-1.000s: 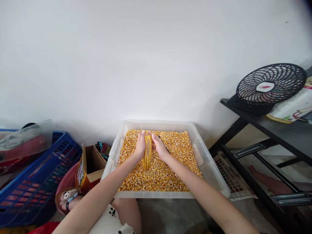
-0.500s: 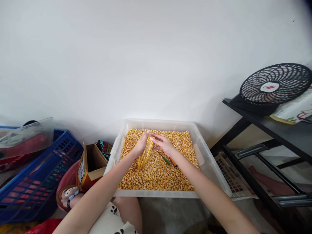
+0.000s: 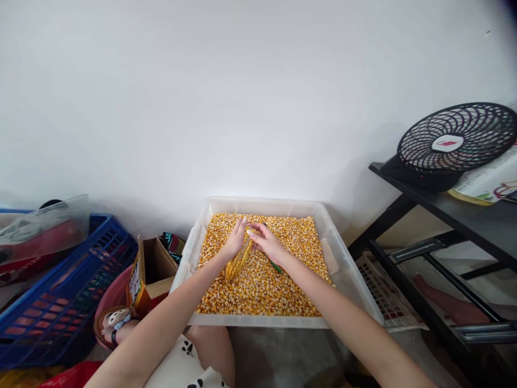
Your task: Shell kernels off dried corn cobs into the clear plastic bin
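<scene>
A yellow ear of corn (image 3: 237,266) slants over a bed of loose corn kernels (image 3: 258,299) in a pale plastic bin (image 3: 258,321). My left hand (image 3: 236,240) is wrapped around its upper part. On the ear's other side, my right hand (image 3: 266,241) has its fingers bent against the top end, the thumb on the kernels. A pale strip without kernels runs along the ear. Beneath my right wrist, a thin green object (image 3: 276,267) lies on the kernels, mostly covered, so its kind is unclear.
Left of the bin stand an open cardboard box (image 3: 155,267), a pink basin (image 3: 115,291) and a blue crate (image 3: 68,296). To the right, a black fan (image 3: 448,144) sits on a black stand (image 3: 428,202) near a white basket (image 3: 375,280). A white wall rises behind.
My right hand has shifted slightly left and turned over the ear's top, covering more of it. The ear's lower end has moved a little left. An orange piece near my right wrist is now hidden.
</scene>
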Action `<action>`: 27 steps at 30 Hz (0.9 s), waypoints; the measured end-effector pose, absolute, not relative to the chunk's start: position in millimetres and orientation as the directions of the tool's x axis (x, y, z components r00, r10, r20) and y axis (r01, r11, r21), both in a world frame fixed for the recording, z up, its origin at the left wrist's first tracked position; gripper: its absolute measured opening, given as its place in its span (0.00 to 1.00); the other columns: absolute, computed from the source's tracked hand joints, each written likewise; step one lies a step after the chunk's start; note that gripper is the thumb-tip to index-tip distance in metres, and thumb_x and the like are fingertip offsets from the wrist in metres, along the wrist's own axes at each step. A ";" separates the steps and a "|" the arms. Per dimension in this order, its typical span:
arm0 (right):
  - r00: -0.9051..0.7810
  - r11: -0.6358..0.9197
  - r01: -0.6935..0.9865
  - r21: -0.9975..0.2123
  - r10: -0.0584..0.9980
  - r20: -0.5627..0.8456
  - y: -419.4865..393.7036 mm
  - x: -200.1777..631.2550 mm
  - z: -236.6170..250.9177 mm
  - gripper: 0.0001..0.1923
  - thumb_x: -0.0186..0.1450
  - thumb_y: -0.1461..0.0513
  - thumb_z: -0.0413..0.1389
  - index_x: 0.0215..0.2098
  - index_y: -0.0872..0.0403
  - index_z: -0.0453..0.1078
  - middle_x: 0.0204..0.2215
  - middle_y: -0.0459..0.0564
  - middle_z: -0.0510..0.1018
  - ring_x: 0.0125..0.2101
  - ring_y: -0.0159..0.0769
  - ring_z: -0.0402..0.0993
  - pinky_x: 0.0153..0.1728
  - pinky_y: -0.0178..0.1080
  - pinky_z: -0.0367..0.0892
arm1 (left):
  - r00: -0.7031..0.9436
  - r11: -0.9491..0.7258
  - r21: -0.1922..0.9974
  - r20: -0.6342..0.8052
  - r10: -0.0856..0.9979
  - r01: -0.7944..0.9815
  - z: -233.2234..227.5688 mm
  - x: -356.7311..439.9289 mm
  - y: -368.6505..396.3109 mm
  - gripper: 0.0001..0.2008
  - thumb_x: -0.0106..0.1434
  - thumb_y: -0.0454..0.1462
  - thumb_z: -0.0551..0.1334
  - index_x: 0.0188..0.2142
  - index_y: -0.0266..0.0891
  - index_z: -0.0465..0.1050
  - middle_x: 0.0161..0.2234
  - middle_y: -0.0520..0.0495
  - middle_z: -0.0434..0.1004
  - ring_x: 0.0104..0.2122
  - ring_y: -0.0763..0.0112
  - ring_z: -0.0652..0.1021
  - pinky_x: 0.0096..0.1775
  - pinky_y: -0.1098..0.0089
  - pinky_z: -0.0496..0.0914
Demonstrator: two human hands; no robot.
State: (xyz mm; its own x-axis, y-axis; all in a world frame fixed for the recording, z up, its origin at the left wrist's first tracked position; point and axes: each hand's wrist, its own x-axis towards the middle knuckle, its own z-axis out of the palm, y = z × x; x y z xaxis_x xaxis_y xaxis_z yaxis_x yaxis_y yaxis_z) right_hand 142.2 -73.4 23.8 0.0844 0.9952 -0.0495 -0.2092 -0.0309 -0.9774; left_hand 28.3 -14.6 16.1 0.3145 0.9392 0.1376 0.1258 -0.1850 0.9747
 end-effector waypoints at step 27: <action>0.344 0.293 0.011 -0.956 0.897 0.278 -71.4 123.8 5.8 0.17 0.62 0.51 0.50 0.45 0.48 0.71 0.48 0.49 0.73 0.53 0.37 0.64 0.56 0.43 0.54 | 0.165 -0.095 0.992 0.080 0.983 0.083 16.2 38.4 -25.1 0.13 0.66 0.45 0.45 0.34 0.41 0.62 0.36 0.46 0.68 0.43 0.65 0.70 0.51 0.64 0.62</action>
State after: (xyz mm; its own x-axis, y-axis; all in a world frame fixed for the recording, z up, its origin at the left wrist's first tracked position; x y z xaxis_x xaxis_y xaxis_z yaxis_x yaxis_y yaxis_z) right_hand 123.8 -71.4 5.8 0.3436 0.8969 0.2783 0.0109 0.2925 -0.9562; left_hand 38.4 -25.1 16.2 0.1653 0.9830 0.0799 0.0830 -0.0946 0.9921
